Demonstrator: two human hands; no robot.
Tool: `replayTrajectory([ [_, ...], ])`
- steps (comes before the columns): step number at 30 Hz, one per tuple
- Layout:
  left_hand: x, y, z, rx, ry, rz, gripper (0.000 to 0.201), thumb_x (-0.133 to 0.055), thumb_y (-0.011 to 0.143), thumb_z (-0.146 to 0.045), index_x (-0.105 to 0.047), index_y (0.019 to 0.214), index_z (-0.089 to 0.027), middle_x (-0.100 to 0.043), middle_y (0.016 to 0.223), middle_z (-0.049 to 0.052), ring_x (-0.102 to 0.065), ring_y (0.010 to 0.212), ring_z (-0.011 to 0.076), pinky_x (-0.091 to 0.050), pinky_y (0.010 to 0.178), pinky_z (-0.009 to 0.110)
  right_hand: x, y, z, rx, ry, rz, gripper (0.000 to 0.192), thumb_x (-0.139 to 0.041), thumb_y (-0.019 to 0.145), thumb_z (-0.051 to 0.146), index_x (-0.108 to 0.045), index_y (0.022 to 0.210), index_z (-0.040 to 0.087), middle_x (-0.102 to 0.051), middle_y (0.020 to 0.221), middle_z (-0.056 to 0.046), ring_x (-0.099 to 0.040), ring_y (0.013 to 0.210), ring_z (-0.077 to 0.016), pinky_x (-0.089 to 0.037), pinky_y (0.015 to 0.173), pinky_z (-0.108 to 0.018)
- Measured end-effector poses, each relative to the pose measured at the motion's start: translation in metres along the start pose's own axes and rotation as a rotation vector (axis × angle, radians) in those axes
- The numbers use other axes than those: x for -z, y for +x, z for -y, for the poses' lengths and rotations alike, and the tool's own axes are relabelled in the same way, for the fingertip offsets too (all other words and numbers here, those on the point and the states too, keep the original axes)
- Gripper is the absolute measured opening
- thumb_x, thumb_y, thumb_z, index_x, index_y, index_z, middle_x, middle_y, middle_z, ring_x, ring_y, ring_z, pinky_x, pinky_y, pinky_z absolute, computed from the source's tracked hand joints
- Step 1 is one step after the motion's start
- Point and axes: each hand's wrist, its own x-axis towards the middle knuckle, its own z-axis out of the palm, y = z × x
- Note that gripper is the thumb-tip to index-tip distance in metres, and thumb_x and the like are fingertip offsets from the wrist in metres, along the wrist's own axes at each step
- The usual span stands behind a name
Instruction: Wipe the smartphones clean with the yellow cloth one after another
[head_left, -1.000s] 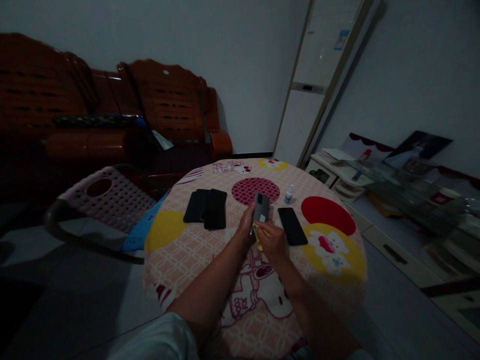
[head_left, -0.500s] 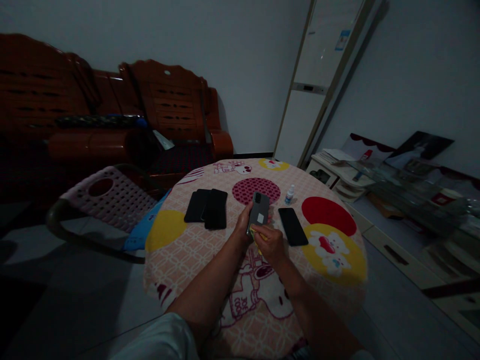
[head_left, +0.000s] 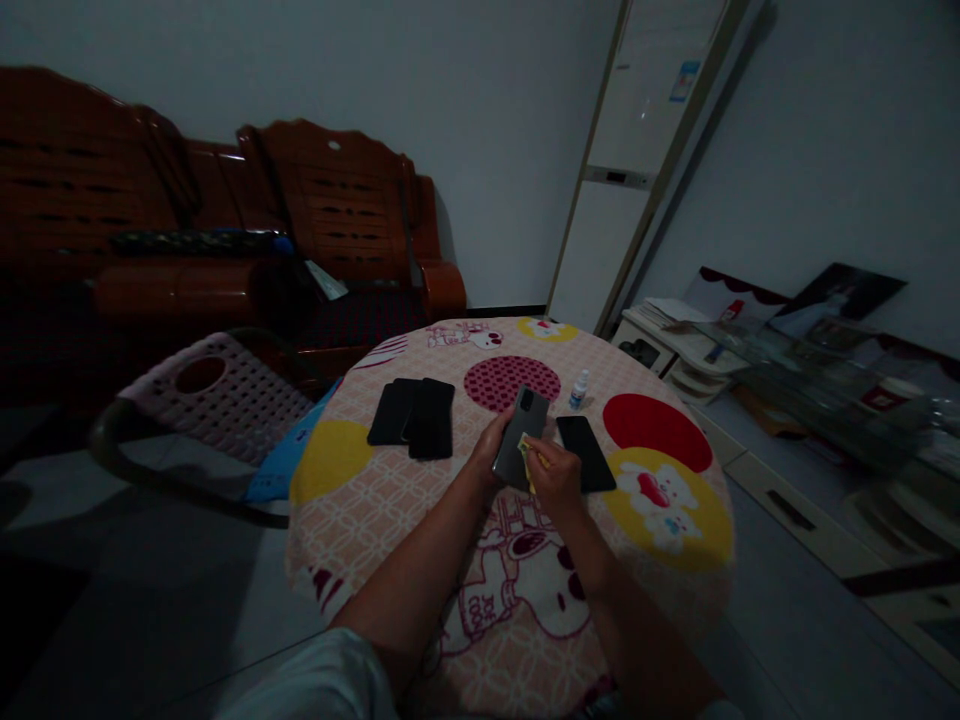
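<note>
Over the table's [head_left: 337, 520] middle, our left hand [head_left: 491, 455] grips the grey phone [head_left: 519, 440] by its edge; our right hand [head_left: 553, 475] pinches a yellow cloth [head_left: 534, 456] against it. We judge it stiff, slick, fragile: hold the sides.

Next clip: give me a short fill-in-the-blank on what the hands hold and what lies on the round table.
1. The left hand holds a grey ____ above the table.
2. The right hand presses a small ____-coloured cloth against the grey phone.
3. Right of the hands, one black phone lies ____ on the tablecloth.
4. The small white bottle stands ____, beyond that black phone.

Missing words: phone; yellow; flat; upright
</note>
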Motion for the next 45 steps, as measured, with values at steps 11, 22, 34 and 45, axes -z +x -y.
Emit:
replayTrajectory([
  [11,0.008,0.006,-0.001,-0.031,0.027,-0.032,0.046,-0.047,0.086,-0.046,-0.066,0.097,-0.005,-0.07,0.077,0.013,-0.066,0.066,0.0199,-0.051,0.066,0.028,0.0,-0.003,0.004,0.008,0.022,0.061,0.026,-0.05,0.081,0.016,-0.073,0.092,0.02,-0.074,0.086,-0.007,-0.069,0.078,-0.0186,-0.053,0.078,-0.029],
  [22,0.007,0.001,-0.008,-0.002,-0.059,0.058,0.053,-0.037,0.089,-0.045,-0.06,0.114,-0.004,-0.07,0.088,0.017,-0.068,0.077,0.0258,-0.053,0.07,0.036,0.002,-0.002,0.005,-0.028,0.067,0.046,0.024,-0.052,0.08,0.016,-0.074,0.089,0.02,-0.074,0.086,-0.008,-0.07,0.079,-0.0197,-0.054,0.074,-0.028],
  [34,0.002,-0.005,-0.015,0.023,-0.063,0.093,0.054,-0.039,0.088,-0.045,-0.059,0.118,-0.005,-0.07,0.095,0.018,-0.067,0.086,0.0286,-0.052,0.076,0.04,-0.001,0.0,-0.008,-0.157,0.208,-0.064,0.022,-0.056,0.078,0.019,-0.075,0.088,0.019,-0.075,0.086,-0.006,-0.071,0.079,-0.0209,-0.055,0.071,-0.029],
  [45,0.016,0.001,-0.022,-0.152,-0.169,-0.045,0.045,-0.035,0.087,-0.035,-0.06,0.109,-0.004,-0.069,0.09,0.018,-0.067,0.079,0.0255,-0.053,0.071,0.037,-0.007,-0.009,0.007,-0.169,0.255,0.019,0.022,-0.056,0.078,0.018,-0.075,0.089,0.019,-0.074,0.086,-0.005,-0.07,0.075,-0.019,-0.055,0.068,-0.028],
])
